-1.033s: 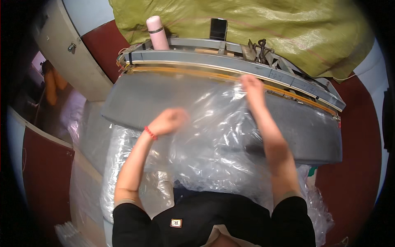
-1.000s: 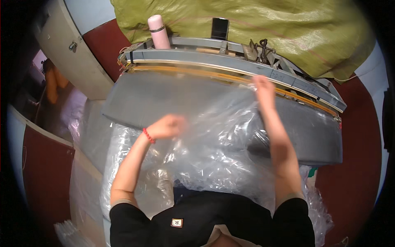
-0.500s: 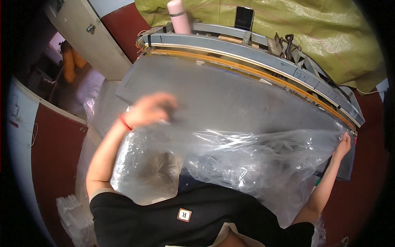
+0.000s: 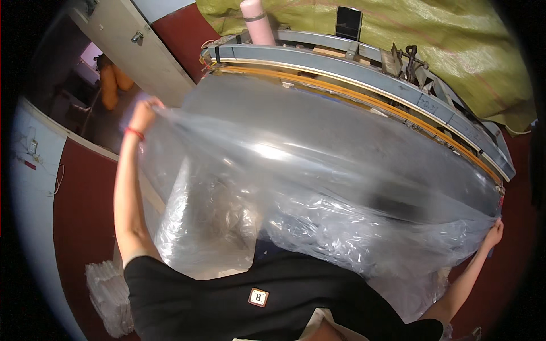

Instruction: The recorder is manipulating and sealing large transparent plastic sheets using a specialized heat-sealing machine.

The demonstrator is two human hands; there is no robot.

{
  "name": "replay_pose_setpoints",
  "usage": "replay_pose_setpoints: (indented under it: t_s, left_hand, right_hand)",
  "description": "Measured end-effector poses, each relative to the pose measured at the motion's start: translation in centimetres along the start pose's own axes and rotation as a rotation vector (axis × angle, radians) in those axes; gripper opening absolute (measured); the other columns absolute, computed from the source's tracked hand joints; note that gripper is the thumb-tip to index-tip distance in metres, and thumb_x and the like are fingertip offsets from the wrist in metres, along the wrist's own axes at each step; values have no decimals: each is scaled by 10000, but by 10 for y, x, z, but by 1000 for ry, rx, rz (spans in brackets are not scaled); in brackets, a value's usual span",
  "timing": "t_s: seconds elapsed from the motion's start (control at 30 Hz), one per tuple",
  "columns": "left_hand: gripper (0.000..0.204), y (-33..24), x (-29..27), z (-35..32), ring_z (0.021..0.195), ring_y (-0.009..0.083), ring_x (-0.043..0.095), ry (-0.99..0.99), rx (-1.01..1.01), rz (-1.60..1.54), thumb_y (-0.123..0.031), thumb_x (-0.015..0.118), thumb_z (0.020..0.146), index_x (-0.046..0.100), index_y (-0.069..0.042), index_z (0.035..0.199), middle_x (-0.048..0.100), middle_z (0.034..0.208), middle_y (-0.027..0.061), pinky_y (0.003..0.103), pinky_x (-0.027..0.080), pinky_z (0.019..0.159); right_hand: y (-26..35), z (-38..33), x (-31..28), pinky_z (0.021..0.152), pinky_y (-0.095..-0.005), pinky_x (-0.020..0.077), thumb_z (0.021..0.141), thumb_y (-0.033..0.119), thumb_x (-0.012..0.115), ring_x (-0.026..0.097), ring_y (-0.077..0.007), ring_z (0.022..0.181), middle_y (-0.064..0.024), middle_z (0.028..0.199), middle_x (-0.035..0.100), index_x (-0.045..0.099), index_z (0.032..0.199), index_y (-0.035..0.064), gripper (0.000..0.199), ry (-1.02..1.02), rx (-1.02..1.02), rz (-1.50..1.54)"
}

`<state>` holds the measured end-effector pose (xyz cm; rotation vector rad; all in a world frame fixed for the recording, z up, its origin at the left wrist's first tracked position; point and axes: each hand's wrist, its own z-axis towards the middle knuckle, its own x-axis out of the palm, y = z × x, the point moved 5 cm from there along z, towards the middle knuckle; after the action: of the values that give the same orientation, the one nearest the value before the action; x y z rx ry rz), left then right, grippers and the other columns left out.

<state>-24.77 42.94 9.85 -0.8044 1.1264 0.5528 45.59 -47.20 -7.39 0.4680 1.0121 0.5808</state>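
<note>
A clear plastic sheet (image 4: 273,150) stretches wide between my hands over a dark grey work surface (image 4: 250,94). My left hand (image 4: 147,115), with a red band on the wrist, is closed on the sheet's left part, out past the surface's left end. At the right end my right hand (image 4: 496,232) is pinched on the sheet's other side. Crumpled, shiny folds of the same film hang down toward my body.
Along the far edge runs a long grey metal bar (image 4: 364,71) with orange strips (image 4: 318,79). Behind it stand a pink bottle (image 4: 259,23), a phone (image 4: 348,24) and a clamp (image 4: 410,61). Stacked clear plastic (image 4: 108,295) lies lower left. A person in orange (image 4: 114,85) is beyond the door (image 4: 136,45).
My left hand has swung out to the far left and now grips the film, pulling it across the surface. My right hand has shifted slightly right and nearer me, still holding the sheet.
</note>
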Motion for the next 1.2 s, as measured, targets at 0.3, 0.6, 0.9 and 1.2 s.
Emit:
replay_pose_setpoints:
  t_s: [0.3, 0.6, 0.9, 1.2]
  left_hand:
    - [508, -88, 105, 17, 1161, 291, 350, -373, 354, 55, -257, 585, 763, 401, -32, 1179, 387, 1235, 158, 376, 314, 933]
    - [669, 20, 186, 78, 1265, 281, 186, 7, -87, 171, -509, 410, 811, 181, -161, 1334, 247, 1362, 62, 481, 155, 991]
    - [454, 17, 112, 72, 1190, 200, 337, -468, 34, -762, -287, 438, 860, 380, -43, 1238, 379, 1277, 119, 259, 252, 968]
    - [164, 204, 270, -139, 802, 327, 551, -302, -287, -20, -144, 484, 780, 581, -24, 839, 584, 837, 167, 348, 437, 699]
  right_hand:
    - [-4, -13, -5, 707, -414, 406, 865, 368, 381, 515, -389, 873, -202, 947, 565, 528, 1043, 58, 386, -40, 31, -457]
    - [47, -18, -2, 690, -440, 401, 876, 329, 358, 518, -396, 856, -208, 966, 556, 508, 1041, 37, 367, -6, 17, -723]
    - [-32, 51, -35, 802, -414, 389, 844, 417, 407, 484, -382, 977, -276, 1033, 509, 477, 1044, -82, 541, 206, 178, -618]
    - [29, 35, -24, 754, -340, 405, 797, 304, 547, 534, -288, 832, -186, 899, 572, 526, 954, -57, 394, 160, -132, -423]
